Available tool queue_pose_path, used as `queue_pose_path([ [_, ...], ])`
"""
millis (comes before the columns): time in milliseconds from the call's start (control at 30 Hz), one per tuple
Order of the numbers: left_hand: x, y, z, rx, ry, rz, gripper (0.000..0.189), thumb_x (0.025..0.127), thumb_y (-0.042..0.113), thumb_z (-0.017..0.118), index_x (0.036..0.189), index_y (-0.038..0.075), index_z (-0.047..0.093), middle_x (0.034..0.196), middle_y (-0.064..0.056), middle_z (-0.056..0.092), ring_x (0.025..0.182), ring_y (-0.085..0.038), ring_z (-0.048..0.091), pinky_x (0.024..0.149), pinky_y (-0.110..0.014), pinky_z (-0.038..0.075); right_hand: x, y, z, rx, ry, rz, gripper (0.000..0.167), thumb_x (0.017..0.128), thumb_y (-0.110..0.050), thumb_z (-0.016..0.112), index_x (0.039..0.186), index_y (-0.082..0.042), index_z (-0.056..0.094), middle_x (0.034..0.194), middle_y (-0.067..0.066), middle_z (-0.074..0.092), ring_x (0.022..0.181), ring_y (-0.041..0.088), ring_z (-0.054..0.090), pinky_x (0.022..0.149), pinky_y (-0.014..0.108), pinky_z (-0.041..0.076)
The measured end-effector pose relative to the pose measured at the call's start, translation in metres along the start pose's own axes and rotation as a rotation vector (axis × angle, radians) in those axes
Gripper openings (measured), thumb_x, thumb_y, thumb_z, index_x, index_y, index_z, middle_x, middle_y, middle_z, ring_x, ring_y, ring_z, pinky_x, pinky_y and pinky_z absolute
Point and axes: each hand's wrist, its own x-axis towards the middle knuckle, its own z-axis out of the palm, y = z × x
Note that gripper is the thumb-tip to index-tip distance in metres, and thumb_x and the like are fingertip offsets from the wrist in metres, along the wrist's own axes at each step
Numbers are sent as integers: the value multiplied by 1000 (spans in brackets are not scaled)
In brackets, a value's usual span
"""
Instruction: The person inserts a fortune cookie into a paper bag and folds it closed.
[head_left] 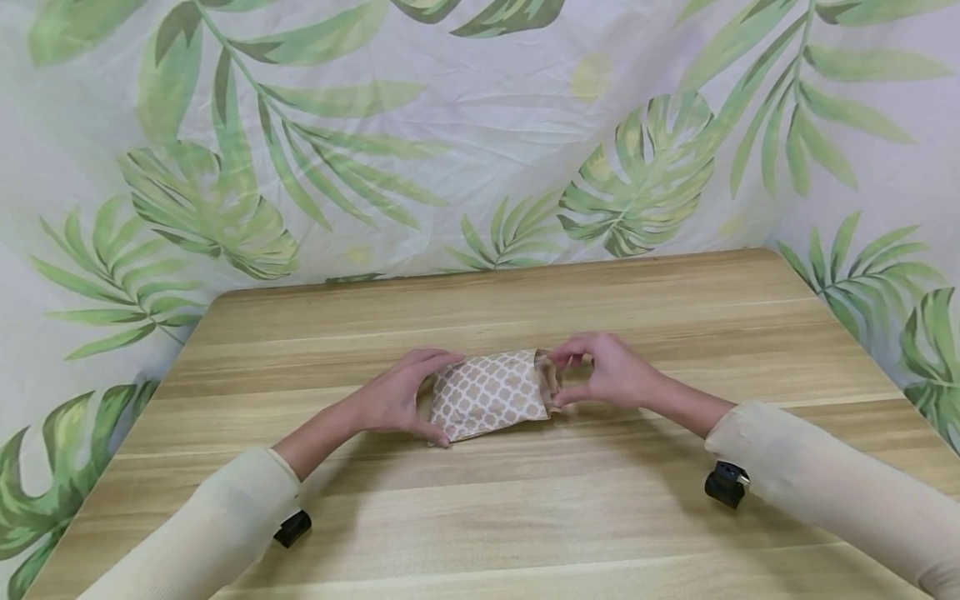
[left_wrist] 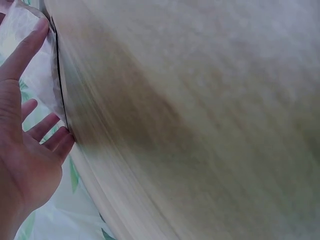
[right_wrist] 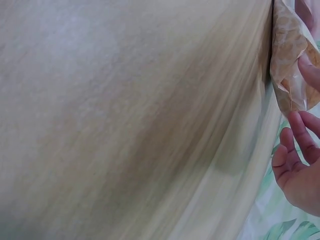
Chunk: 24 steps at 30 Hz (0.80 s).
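Two bare hands meet over a paper bag, one at each end. The left hand (head_left: 397,396) spans the bag's nine o'clock end, thumb curled to the near corner at about eight, fingers to the far side at about ten. The right hand (head_left: 611,372) is at three o'clock, thumb and fingertips pinching the crumpled rim, the thumb near four and the fingers near two.

The bag (head_left: 487,390) lies on its side close to the middle of the wooden table (head_left: 487,508), brown with a white lattice print. Its mouth (head_left: 550,385) faces three o'clock, the plain brown inner paper showing between the right thumb and fingers. From where I stand, I cannot tell what, if anything, is inside.

To my eye, the step in hand is fine work at that rim. The left hand best serves as a light anchor, bracing the corners without squashing the bag. The right would do well to hold one layer of paper on each side and ease it gently, since thin, creased paper could tear at the edge. Keeping the bag level between nine and three o'clock should help too; lifting one end may let it twist. Toward twelve o'clock, beyond the table, hangs a leaf-printed cloth (head_left: 480,125).
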Motion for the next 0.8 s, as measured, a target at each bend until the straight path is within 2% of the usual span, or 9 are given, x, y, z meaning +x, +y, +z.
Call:
queue_pose_path([
  [400, 0, 0, 2, 2, 22, 20, 114, 59, 43, 101, 152, 4, 48, 150, -21, 51, 140, -41, 44, 114, -61, 38, 5, -7, 9, 8, 6, 21, 54, 72, -19, 95, 117, 3, 75, 95, 7, 70, 87, 25, 60, 78, 41, 54],
  [633, 0, -1, 2, -2, 28, 36, 112, 60, 42, 101, 151, 3, 48, 150, -20, 52, 140, -41, 45, 114, -60, 39, 8, -10, 14, -8, -1, 42, 54, 73, -16, 92, 120, 3, 74, 96, 6, 68, 85, 21, 56, 75, 32, 49],
  [800, 0, -1, 2, 0, 29, 42, 112, 61, 42, 101, 152, 2, 48, 150, -20, 52, 140, -41, 45, 113, -59, 40, 9, -13, 16, -15, 12, 48, 50, 74, -13, 89, 120, 2, 75, 94, 6, 65, 85, 20, 56, 76, 34, 50],
])
